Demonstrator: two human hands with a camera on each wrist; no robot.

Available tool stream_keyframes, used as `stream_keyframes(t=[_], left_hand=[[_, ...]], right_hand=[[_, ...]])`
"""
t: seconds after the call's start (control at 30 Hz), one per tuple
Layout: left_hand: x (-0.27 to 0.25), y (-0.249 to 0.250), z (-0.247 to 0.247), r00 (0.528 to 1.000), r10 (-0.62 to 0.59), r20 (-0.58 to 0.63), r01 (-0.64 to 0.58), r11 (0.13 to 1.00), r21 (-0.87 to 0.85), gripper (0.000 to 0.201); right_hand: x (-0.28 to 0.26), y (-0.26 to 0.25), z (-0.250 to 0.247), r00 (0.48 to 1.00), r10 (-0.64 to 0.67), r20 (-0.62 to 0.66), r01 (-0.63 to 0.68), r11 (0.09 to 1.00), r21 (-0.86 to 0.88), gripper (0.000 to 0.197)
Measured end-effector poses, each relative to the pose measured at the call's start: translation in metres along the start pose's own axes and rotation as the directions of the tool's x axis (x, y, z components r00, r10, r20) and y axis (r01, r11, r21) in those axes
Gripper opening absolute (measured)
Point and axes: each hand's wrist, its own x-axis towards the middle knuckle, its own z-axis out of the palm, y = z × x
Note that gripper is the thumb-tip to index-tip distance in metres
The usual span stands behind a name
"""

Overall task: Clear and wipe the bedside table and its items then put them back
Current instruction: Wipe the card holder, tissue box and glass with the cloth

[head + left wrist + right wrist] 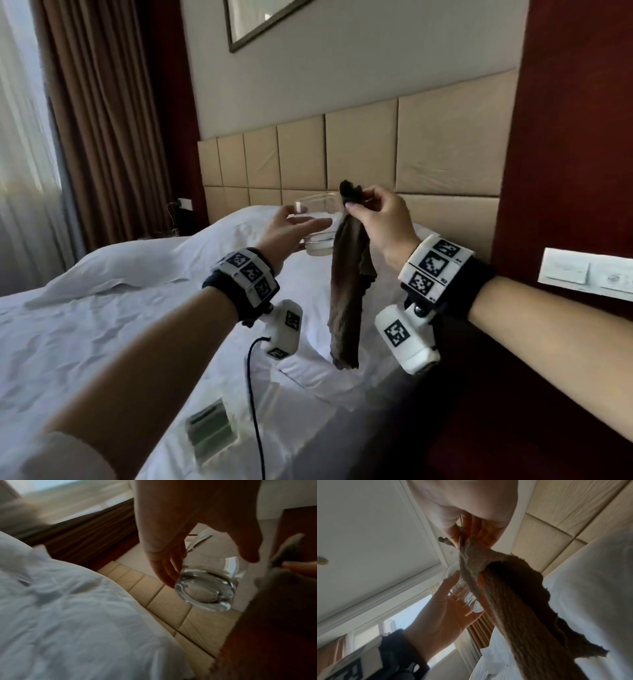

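Observation:
A clear drinking glass (317, 226) is held up over the bed, gripped by my left hand (310, 219) with fingers on one side and thumb on the other. In the left wrist view the glass (205, 588) shows its thick base, tilted toward the camera, with my fingers (164, 568) round it. My right hand (352, 205) pinches the top corner of a brown cloth (349, 291), which hangs down just right of the glass. In the right wrist view the cloth (505, 595) drapes in front of the glass (467, 596). The bedside table is out of view.
Below both hands lies a bed with white pillows (130, 263) and a rumpled sheet. A small green-and-white item (209, 428) rests on the bed near its edge. A padded beige headboard (359, 154) stands behind. A white switch panel (582, 274) is on the dark red wall at right.

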Motion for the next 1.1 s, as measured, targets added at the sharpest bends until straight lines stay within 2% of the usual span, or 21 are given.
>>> stream_keyframes(t=[0.2, 0.3, 0.43, 0.53, 0.6, 0.73, 0.83, 1.0, 1.1], left_hand=[[0.019, 0.008, 0.076, 0.981, 0.061, 0.183, -0.046, 0.995, -0.086, 0.045], [0.022, 0.012, 0.105, 0.957, 0.091, 0.276, -0.056, 0.99, -0.132, 0.037], [0.02, 0.019, 0.133, 0.896, 0.149, 0.419, -0.068, 0.977, -0.202, 0.017], [0.017, 0.024, 0.146, 0.841, 0.183, 0.509, -0.068, 0.969, -0.237, 0.015], [0.017, 0.026, 0.15, 0.832, 0.195, 0.52, -0.067, 0.965, -0.255, 0.016], [0.025, 0.03, 0.153, 0.872, 0.189, 0.451, -0.065, 0.959, -0.275, 0.026], [0.034, 0.033, 0.153, 0.886, 0.172, 0.431, -0.053, 0.96, -0.274, 0.031], [0.042, 0.033, 0.152, 0.853, 0.161, 0.497, -0.031, 0.965, -0.259, 0.021], [0.043, 0.033, 0.148, 0.814, 0.167, 0.557, -0.026, 0.967, -0.252, 0.03]], right_hand=[[0.013, 0.006, -0.063, 0.983, -0.035, -0.179, 0.015, 0.993, -0.113, 0.009], [0.017, 0.006, -0.091, 0.962, -0.069, -0.263, 0.017, 0.98, -0.196, 0.013], [0.021, 0.006, -0.128, 0.932, -0.097, -0.348, -0.004, 0.961, -0.276, 0.01], [0.024, 0.005, -0.146, 0.937, -0.085, -0.339, -0.015, 0.959, -0.281, 0.009], [0.025, 0.003, -0.151, 0.941, -0.073, -0.33, -0.011, 0.969, -0.247, 0.009], [0.023, -0.003, -0.151, 0.951, -0.075, -0.3, 0.019, 0.982, -0.188, 0.015], [0.022, -0.009, -0.142, 0.961, -0.118, -0.249, 0.059, 0.971, -0.233, 0.019], [0.036, -0.004, -0.143, 0.933, -0.141, -0.332, 0.05, 0.962, -0.267, 0.015], [0.04, 0.0, -0.149, 0.932, -0.106, -0.347, -0.001, 0.956, -0.293, 0.008]])
